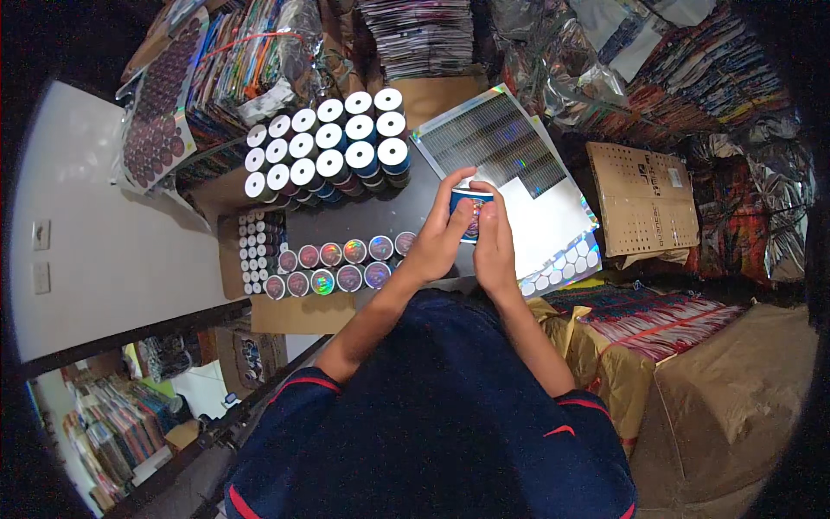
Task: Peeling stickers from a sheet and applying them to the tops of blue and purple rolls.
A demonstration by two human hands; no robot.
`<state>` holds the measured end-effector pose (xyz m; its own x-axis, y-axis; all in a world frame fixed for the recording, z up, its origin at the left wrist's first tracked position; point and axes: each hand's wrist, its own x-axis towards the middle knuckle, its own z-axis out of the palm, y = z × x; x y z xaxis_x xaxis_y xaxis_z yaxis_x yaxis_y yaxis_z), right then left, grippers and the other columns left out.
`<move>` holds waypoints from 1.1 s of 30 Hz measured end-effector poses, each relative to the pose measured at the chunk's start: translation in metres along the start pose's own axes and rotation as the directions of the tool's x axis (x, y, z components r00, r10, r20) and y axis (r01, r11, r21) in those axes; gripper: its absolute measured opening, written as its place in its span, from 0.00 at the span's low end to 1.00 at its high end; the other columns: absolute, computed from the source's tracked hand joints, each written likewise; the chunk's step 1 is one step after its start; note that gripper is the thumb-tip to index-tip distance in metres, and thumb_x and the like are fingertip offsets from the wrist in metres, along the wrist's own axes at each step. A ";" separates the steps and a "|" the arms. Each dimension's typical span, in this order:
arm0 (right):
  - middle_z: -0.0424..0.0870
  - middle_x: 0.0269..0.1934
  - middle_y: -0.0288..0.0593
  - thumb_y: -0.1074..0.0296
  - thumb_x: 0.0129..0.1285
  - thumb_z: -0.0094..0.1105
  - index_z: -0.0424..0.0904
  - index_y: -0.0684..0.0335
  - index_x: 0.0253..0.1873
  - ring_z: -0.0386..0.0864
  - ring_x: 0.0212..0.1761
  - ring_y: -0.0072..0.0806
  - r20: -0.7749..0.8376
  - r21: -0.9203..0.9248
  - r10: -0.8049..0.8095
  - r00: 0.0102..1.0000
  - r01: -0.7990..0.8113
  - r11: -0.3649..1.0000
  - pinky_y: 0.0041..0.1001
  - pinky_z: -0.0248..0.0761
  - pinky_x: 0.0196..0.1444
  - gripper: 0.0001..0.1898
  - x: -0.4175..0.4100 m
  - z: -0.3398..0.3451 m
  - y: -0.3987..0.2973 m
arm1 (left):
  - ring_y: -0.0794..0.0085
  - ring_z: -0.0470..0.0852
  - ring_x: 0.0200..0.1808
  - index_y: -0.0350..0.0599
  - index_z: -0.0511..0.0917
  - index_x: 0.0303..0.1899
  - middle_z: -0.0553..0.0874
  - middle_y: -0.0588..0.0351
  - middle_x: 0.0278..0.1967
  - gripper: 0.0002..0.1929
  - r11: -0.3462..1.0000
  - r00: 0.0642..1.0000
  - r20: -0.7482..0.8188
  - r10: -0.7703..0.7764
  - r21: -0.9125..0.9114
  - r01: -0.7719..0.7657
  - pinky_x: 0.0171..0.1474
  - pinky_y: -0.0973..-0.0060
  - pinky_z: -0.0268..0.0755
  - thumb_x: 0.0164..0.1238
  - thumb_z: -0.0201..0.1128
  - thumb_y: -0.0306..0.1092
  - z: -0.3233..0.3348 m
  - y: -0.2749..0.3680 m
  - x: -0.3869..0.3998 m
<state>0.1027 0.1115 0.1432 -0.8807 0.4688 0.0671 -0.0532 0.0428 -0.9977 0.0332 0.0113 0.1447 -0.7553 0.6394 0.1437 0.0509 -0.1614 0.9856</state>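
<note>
Both my left hand and my right hand hold a small blue cylindrical container with a shiny printed pattern on its side, thumbs against its front. Under and beyond my hands lies a holographic sticker sheet, dark strips on its upper part and bare backing below. Left of my hands, two rows of round containers with shiny printed tops stand on the dark table. Behind them, stacked cylinders with white ends, each with a dark centre spot, form several rows.
An open cardboard box at the left holds more small cylinders. A sheet with white round shapes lies under the sticker sheet. Flattened cardboard stands at the right. Bundled printed sheets are piled behind; a brown-covered stack is at lower right.
</note>
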 end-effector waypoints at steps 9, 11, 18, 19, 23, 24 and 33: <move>0.77 0.59 0.48 0.56 0.87 0.35 0.68 0.66 0.71 0.74 0.59 0.28 -0.012 -0.027 -0.054 0.998 0.053 0.998 0.27 0.67 0.64 0.23 0.000 0.001 -0.001 | 0.70 0.73 0.68 0.42 0.57 0.80 0.72 0.51 0.70 0.33 1.000 1.000 0.022 -0.006 -0.007 0.007 0.72 0.72 0.63 0.89 0.41 0.56 -0.001 0.001 0.001; 0.77 0.60 0.48 0.55 0.87 0.34 0.67 0.66 0.71 0.75 0.60 0.30 0.003 0.064 0.003 1.000 -0.003 0.998 0.28 0.67 0.65 0.23 0.000 0.000 -0.004 | 0.69 0.74 0.67 0.42 0.57 0.80 0.72 0.52 0.70 0.36 0.997 0.998 -0.023 0.062 0.049 -0.061 0.72 0.72 0.63 0.88 0.37 0.61 -0.002 -0.010 0.001; 0.77 0.60 0.48 0.54 0.87 0.34 0.68 0.65 0.71 0.76 0.60 0.30 -0.011 0.104 0.007 1.000 -0.006 0.995 0.29 0.67 0.65 0.23 0.000 0.001 0.000 | 0.70 0.72 0.67 0.44 0.56 0.80 0.68 0.51 0.72 0.33 0.921 0.993 0.101 -0.068 -0.377 0.102 0.72 0.72 0.63 0.88 0.41 0.57 -0.006 -0.017 0.001; 0.77 0.60 0.48 0.54 0.87 0.34 0.68 0.65 0.71 0.75 0.60 0.30 -0.013 0.050 -0.003 1.000 0.004 0.999 0.29 0.67 0.65 0.23 0.000 0.001 -0.001 | 0.70 0.72 0.67 0.44 0.56 0.80 0.68 0.51 0.72 0.32 0.989 0.998 0.066 -0.014 -0.147 0.023 0.71 0.73 0.63 0.89 0.43 0.54 -0.005 -0.009 0.003; 0.78 0.59 0.48 0.55 0.87 0.35 0.68 0.65 0.71 0.75 0.60 0.30 -0.001 0.024 -0.002 1.000 0.003 1.000 0.28 0.67 0.65 0.23 0.001 -0.001 0.005 | 0.69 0.70 0.69 0.43 0.56 0.80 0.68 0.50 0.73 0.29 0.999 0.997 0.060 -0.041 -0.018 0.042 0.72 0.72 0.62 0.89 0.47 0.46 -0.003 0.003 0.002; 0.78 0.59 0.48 0.55 0.87 0.35 0.68 0.65 0.71 0.75 0.60 0.30 0.000 0.024 -0.003 1.000 0.003 1.000 0.28 0.67 0.65 0.23 0.001 -0.001 0.004 | 0.69 0.70 0.69 0.43 0.56 0.80 0.68 0.50 0.73 0.29 0.999 0.997 0.059 -0.041 -0.017 0.042 0.72 0.72 0.62 0.89 0.47 0.46 -0.003 0.003 0.001; 0.77 0.61 0.49 0.54 0.86 0.35 0.67 0.65 0.71 0.75 0.61 0.31 0.017 -0.005 -0.074 0.997 0.074 0.997 0.30 0.66 0.66 0.23 0.001 -0.002 -0.002 | 0.73 0.74 0.61 0.44 0.55 0.82 0.74 0.55 0.66 0.32 0.977 0.989 0.098 -0.111 -0.170 0.126 0.66 0.74 0.66 0.88 0.47 0.52 -0.012 -0.004 0.000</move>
<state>0.1027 0.1136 0.1455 -0.8824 0.4490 0.1403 -0.1159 0.0814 -0.9899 0.0251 0.0028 0.1395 -0.6890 0.7236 0.0415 -0.1570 -0.2049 0.9661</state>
